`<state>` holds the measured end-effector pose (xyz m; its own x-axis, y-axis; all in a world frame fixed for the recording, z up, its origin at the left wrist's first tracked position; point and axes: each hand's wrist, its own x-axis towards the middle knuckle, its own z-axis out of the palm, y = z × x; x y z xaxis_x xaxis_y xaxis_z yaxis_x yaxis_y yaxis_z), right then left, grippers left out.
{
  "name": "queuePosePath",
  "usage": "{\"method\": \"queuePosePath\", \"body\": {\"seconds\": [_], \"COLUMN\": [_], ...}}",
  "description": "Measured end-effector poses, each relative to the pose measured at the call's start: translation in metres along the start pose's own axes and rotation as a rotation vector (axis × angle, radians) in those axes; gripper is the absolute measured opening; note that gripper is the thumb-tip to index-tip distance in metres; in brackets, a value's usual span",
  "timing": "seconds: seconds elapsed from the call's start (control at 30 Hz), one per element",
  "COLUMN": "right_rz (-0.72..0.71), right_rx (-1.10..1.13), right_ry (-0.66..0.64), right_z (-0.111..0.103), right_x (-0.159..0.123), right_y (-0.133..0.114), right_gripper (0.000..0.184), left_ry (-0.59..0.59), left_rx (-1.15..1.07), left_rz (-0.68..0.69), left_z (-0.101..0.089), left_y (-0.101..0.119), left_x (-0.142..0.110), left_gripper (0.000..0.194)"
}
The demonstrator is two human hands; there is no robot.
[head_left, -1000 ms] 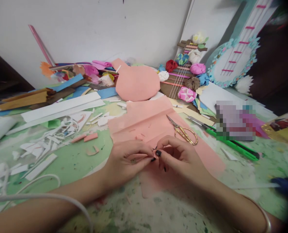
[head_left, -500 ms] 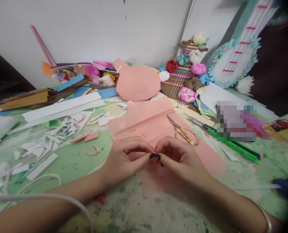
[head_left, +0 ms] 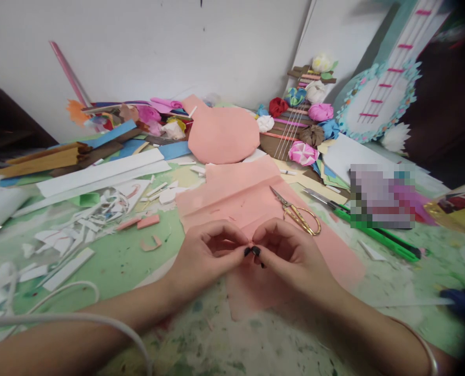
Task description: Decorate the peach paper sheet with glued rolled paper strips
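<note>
My left hand (head_left: pixel 205 256) and my right hand (head_left: pixel 291 253) meet fingertip to fingertip over a pink paper sheet (head_left: pixel 248 198) on the table. Both pinch a tiny pink piece between thumbs and forefingers; it is almost hidden by the dark-nailed fingertips. Small gold scissors (head_left: pixel 297 213) lie shut on the sheet just beyond my right hand.
A green craft knife (head_left: pixel 377 234) lies right of the scissors. White paper scraps (head_left: pixel 79 224) and strips litter the left side. A pink paper bundle (head_left: pixel 222 133), paper flowers (head_left: pixel 303 151) and a decorated paper guitar (head_left: pixel 373 99) stand at the back. A white cable (head_left: pixel 79 318) crosses my left forearm.
My fingertips have closed tighter together and the little pink piece, visible between them before, is now nearly covered. The hands stay in the same spot.
</note>
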<state>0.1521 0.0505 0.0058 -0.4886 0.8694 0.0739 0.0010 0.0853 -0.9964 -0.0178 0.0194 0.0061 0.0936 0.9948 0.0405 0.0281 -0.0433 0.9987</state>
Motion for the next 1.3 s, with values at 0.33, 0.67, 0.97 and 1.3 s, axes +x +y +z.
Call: {"method": "queuePosePath", "body": {"seconds": [0.33,0.67,0.97,1.3], "right_rz": [0.135,0.192,0.132,0.033], "right_rx": [0.096,0.148,0.118,0.072], "right_ry": [-0.064,-0.041,0.027,0.013], "right_z": [0.005,0.007,0.006,0.005], "right_x": [-0.003,-0.002,-0.001,0.001], "right_y": [-0.007,-0.008,-0.006,0.003], "right_gripper": [0.008,0.005,0.004,0.003], "left_ry": [-0.054,-0.024,-0.104,-0.165], "left_rx": [-0.209,-0.322,-0.144,0.008], "left_rz": [-0.221,-0.277,-0.112,0.065], "left_z": [0.005,0.008,0.001,-0.007], "left_y": [0.002,0.002,-0.001,-0.004], "left_x": [0.0,-0.003,0.006,0.011], "left_gripper": [0.015,0.01,0.005,0.005]}}
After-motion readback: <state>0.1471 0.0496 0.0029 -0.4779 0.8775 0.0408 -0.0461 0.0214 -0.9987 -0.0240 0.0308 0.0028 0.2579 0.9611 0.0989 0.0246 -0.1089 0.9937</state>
